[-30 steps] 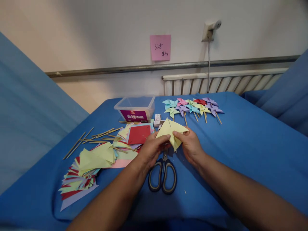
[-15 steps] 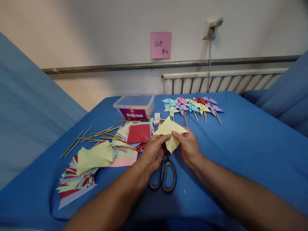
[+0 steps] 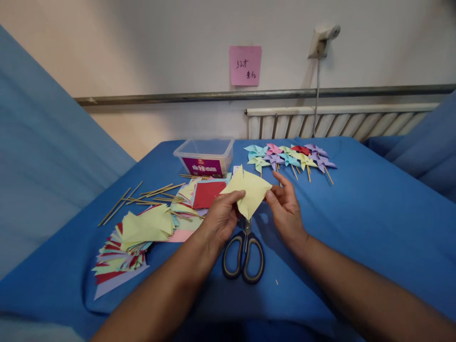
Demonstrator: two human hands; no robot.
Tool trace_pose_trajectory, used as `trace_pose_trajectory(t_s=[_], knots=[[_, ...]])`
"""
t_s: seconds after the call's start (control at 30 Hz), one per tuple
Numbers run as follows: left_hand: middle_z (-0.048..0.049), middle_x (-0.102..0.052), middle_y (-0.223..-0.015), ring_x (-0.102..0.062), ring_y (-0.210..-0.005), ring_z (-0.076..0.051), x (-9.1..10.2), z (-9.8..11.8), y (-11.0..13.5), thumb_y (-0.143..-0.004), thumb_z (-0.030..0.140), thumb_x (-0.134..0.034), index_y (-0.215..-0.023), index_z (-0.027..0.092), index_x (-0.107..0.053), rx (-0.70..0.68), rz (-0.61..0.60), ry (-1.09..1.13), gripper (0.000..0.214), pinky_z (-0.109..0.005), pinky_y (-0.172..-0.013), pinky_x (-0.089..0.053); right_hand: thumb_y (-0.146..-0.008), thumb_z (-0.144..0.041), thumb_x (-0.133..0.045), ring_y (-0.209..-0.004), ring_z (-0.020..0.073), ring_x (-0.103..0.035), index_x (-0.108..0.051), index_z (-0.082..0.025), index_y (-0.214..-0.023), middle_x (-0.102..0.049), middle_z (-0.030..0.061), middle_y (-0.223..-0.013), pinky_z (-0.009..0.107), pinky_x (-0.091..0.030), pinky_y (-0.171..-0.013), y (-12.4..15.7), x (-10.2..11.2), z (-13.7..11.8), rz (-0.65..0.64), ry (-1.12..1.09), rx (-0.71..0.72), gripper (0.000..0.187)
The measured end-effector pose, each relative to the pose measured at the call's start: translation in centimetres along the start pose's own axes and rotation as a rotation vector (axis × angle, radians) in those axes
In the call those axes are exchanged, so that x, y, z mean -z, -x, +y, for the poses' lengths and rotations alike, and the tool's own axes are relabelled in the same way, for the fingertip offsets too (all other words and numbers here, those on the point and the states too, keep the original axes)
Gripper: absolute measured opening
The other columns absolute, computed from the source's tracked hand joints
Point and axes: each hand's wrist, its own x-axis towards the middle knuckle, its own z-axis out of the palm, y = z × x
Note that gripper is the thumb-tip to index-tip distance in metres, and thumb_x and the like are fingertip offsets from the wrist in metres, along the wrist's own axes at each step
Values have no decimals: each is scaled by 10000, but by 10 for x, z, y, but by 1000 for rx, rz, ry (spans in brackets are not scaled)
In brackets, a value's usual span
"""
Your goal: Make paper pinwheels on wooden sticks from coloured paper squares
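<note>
A square of pale yellow paper (image 3: 252, 190), with slits in from its corners, is held up above the blue cloth. My left hand (image 3: 223, 216) pinches its left side, thumb on top. At the right corner, my right hand (image 3: 285, 206) has thumb and a finger closed on the edge, its index finger lifted away. Below the paper lie dark-handled scissors (image 3: 254, 259), handles toward me and blades partly hidden. Left of my left hand is a stack of coloured paper squares (image 3: 208, 194), a red one on top. Nearer me spreads a fanned pile of coloured paper (image 3: 146, 225).
Thin wooden sticks (image 3: 116, 206) lie at the left. A clear plastic box (image 3: 204, 156) stands at the back. Several finished paper pinwheels (image 3: 285, 159) on sticks rest at the back right. Blue curtains (image 3: 39, 156) hang on both sides.
The paper's right corner, folded in under my right thumb before, now lies opened out. My right hand has shifted to that corner and raised its index finger. The view has shifted slightly.
</note>
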Motion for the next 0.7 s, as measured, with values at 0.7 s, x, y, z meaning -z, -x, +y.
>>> trace_pose_trajectory(t_s=[0.7], knots=[[-50,-703,-700,-600,-609,-150,2,-1,3,-629,167,-777,-740,144,-719,26,-44,-58,127,-268,-601,-477,-789,-356,-682,-640,133,-529,-626,-203,-700,-581,-10,-703,258,-427,-607,-1,4,-1,-130,299,27,186]])
